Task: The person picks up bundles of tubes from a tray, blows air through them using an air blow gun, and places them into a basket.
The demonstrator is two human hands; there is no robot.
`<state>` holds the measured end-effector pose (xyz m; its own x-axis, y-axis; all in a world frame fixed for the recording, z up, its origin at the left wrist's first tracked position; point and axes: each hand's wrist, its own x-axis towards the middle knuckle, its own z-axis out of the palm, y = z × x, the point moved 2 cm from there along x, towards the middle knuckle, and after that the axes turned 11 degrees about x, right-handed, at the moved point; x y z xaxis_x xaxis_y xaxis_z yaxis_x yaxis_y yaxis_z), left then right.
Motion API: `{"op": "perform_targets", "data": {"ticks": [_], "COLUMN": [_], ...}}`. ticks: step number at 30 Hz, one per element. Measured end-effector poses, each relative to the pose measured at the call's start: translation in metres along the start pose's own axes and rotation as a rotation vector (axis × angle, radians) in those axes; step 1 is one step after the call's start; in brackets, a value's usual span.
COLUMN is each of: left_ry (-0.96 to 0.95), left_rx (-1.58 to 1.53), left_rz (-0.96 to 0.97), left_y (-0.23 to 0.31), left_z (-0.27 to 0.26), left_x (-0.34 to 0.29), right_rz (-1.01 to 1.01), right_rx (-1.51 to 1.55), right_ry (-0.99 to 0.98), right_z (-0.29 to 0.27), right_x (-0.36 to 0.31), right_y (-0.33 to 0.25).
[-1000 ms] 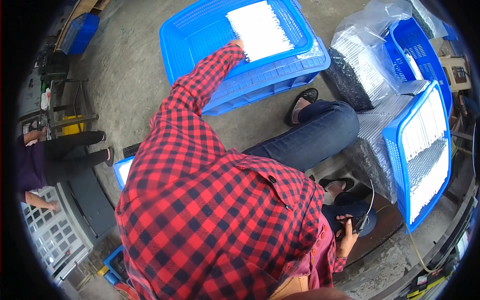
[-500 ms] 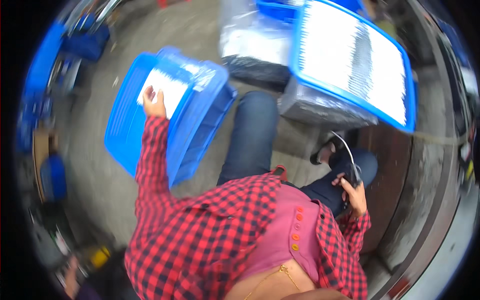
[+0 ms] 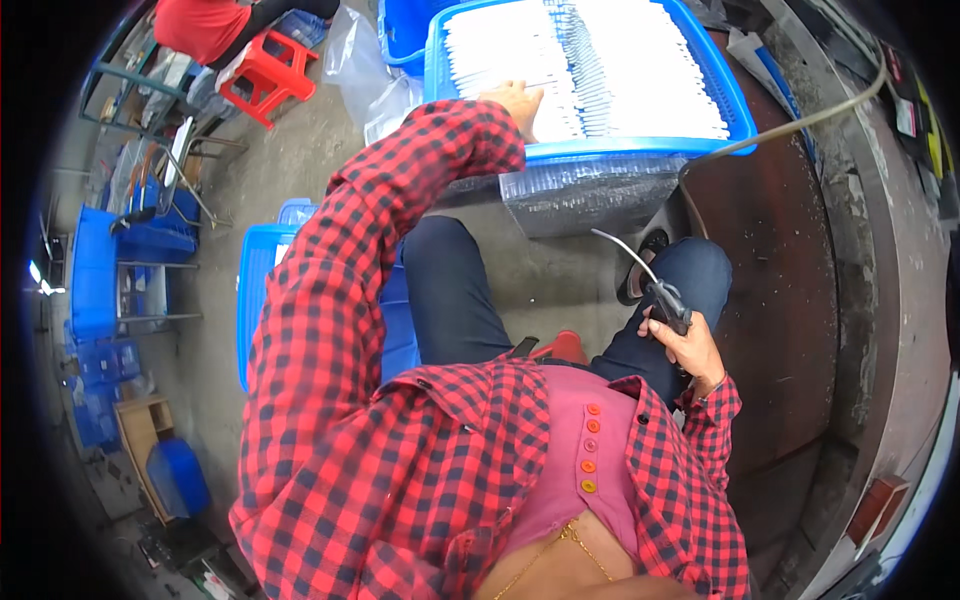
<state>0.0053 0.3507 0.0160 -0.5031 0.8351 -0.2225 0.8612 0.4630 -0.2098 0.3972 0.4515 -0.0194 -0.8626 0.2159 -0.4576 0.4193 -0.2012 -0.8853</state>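
My left hand (image 3: 515, 102) reaches over the near left part of a blue tray (image 3: 600, 147) and touches the white pieces. Its fingers and thumb look apart, though the tips are partly lost against the white. Thin white pieces (image 3: 650, 70) stand packed in long rows there. In my right hand (image 3: 692, 350), held by my right knee, is a black air blow gun (image 3: 668, 305) with a thin bent metal tube pointing up and left. A blue tub (image 3: 256, 275) on my left is mostly covered by my left sleeve.
Under the tray is a stack wrapped in clear film (image 3: 600, 195). A hose (image 3: 800, 122) runs across at the right above a dark brown board (image 3: 760, 220). At the far left a person in red sits by a red stool (image 3: 268, 78); a blue bin (image 3: 178, 477) stands below.
My left hand has moved from the blue tub on the left up and right to the white pieces in the tray. The view has shifted; my right hand keeps the blow gun.
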Motion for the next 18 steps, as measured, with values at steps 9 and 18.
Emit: {"op": "perform_targets", "data": {"ticks": [9, 18], "left_ry": [-0.023, 0.247], "left_rx": [-0.073, -0.228], "left_rz": [0.064, 0.270], "left_y": [0.002, -0.014], "left_z": [0.058, 0.080], "left_x": [0.037, 0.051], "right_rz": [0.012, 0.111], "right_rx": [0.010, -0.036], "right_ry": [0.002, 0.010], "right_z": [-0.009, -0.008], "right_x": [-0.004, -0.004], "right_y": [-0.006, -0.007]}}
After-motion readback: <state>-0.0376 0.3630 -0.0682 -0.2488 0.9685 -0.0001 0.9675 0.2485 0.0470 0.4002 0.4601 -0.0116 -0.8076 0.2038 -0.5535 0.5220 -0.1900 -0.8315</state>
